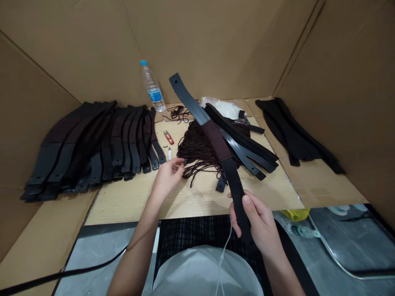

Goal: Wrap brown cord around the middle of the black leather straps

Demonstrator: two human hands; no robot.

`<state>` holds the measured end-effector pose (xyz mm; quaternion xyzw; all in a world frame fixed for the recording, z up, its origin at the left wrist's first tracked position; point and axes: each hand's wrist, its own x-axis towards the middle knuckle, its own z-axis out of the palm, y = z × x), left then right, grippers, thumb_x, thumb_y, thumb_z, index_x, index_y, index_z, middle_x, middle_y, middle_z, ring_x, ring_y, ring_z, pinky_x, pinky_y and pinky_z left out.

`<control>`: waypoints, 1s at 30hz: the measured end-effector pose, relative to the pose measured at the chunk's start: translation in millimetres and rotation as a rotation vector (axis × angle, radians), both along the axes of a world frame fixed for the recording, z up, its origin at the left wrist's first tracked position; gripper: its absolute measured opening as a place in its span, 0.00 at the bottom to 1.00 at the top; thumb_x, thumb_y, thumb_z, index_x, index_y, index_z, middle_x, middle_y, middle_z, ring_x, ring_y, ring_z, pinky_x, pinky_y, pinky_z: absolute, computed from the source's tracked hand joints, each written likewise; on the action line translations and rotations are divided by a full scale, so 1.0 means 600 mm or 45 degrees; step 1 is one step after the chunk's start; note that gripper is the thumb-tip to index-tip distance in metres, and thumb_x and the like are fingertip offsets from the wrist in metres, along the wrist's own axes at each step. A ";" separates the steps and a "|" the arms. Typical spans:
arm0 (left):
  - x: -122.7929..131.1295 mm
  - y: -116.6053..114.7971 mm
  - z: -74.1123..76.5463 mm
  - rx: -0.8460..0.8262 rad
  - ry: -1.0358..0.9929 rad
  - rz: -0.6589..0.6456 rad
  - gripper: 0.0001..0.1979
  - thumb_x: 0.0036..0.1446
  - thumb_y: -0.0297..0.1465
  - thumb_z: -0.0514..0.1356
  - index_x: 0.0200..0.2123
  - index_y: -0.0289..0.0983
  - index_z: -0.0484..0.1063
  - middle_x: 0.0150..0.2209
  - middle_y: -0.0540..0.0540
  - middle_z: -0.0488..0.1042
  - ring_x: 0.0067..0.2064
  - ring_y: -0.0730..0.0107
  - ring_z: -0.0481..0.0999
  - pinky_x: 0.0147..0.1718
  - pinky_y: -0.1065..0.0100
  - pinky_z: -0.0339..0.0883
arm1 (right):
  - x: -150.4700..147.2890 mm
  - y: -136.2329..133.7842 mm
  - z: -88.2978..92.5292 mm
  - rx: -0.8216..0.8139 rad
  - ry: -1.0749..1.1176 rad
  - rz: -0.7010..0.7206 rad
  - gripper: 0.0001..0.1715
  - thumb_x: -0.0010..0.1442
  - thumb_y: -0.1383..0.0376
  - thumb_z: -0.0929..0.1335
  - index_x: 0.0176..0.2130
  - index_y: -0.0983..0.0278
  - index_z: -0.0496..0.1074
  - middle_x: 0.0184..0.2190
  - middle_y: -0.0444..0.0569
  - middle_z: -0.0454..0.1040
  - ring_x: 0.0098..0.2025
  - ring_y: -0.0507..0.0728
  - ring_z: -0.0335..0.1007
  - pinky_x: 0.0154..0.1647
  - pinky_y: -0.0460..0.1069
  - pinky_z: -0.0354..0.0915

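Observation:
My right hand (254,218) is wrapped round the lower part of a long curved black strip (214,137), which slants up to the left over the table. Dark brown cord is wound tightly round the strip's middle, and a hole shows at its upper end. My left hand (169,174) rests low over the table beside the cord pile, its fingers bent together near a small dark piece; what they hold, if anything, is hidden. Behind the held strip lie a heap of loose brown cord (196,144) and several other black strips (247,142).
Many cord-wrapped strips (132,139) fill the table's left side. Red snips (168,137), a white pen (169,153) and a water bottle (155,94) stand or lie near the middle. Black strips (293,131) lie at the right. Cardboard walls (210,45) surround the table.

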<state>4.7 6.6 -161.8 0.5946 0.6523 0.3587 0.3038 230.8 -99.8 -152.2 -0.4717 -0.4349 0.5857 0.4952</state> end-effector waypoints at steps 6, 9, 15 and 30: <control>0.019 -0.014 -0.008 0.027 0.535 -0.032 0.19 0.52 0.29 0.59 0.48 0.33 0.74 0.40 0.40 0.78 0.40 0.56 0.75 0.41 0.60 0.66 | -0.001 -0.002 -0.001 -0.017 -0.004 0.036 0.27 0.64 0.44 0.62 0.40 0.66 0.70 0.19 0.41 0.66 0.13 0.48 0.59 0.13 0.44 0.55; 0.024 -0.019 -0.015 0.020 0.512 -0.088 0.18 0.51 0.26 0.58 0.47 0.34 0.73 0.39 0.41 0.77 0.39 0.58 0.75 0.38 0.62 0.65 | -0.002 -0.002 -0.002 -0.015 0.001 0.044 0.27 0.64 0.45 0.62 0.40 0.66 0.70 0.19 0.41 0.66 0.13 0.48 0.59 0.13 0.44 0.55; 0.038 -0.033 -0.001 -0.114 0.315 -0.271 0.12 0.52 0.35 0.62 0.40 0.38 0.76 0.26 0.50 0.73 0.28 0.65 0.73 0.29 0.67 0.63 | -0.002 0.001 -0.002 -0.024 0.006 0.048 0.26 0.64 0.45 0.62 0.39 0.66 0.70 0.19 0.41 0.66 0.13 0.48 0.59 0.13 0.44 0.55; 0.101 0.034 -0.004 -0.102 0.580 -0.190 0.09 0.55 0.32 0.63 0.38 0.36 0.78 0.34 0.40 0.78 0.37 0.55 0.77 0.33 0.64 0.63 | 0.000 0.001 0.002 -0.013 -0.017 0.044 0.25 0.65 0.46 0.62 0.39 0.65 0.70 0.20 0.42 0.67 0.14 0.47 0.59 0.13 0.43 0.54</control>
